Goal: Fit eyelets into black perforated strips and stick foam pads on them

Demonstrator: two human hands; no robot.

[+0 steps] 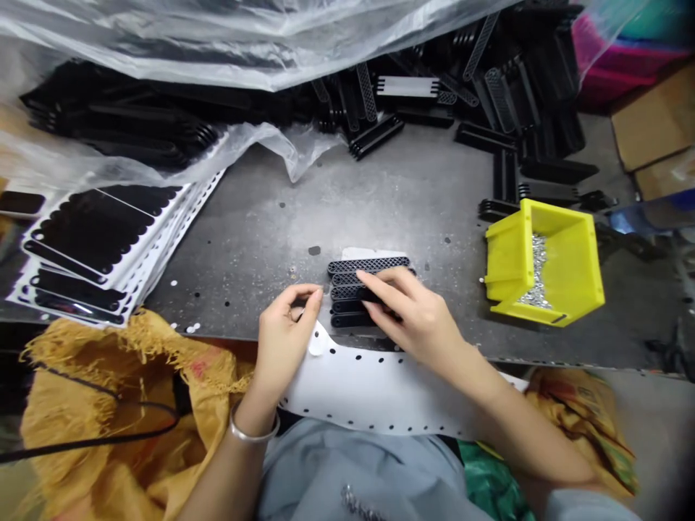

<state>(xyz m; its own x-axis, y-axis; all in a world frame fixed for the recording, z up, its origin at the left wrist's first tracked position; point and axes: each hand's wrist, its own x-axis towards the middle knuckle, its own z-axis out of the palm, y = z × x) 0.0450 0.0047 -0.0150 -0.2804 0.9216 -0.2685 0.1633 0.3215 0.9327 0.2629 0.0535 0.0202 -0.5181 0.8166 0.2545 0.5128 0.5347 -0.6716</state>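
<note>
A short stack of black perforated plastic strips (369, 266) lies on the grey metal table (380, 202) near its front edge. My right hand (415, 318) rests on the stack, fingers stretched flat over the strips. My left hand (285, 333) sits at the stack's left end, thumb and forefinger pinched together at the strip ends; what they pinch is too small to make out. A white punched backing sheet (374, 391) hangs over the table edge under both hands.
A yellow bin (570, 268) of small silver parts stands at the right. Black strips (489, 94) pile up at the back, some under clear plastic film (217, 43). Sheets of black adhesive pads (98, 239) lie left. A yellow sack (124, 405) sits lower left.
</note>
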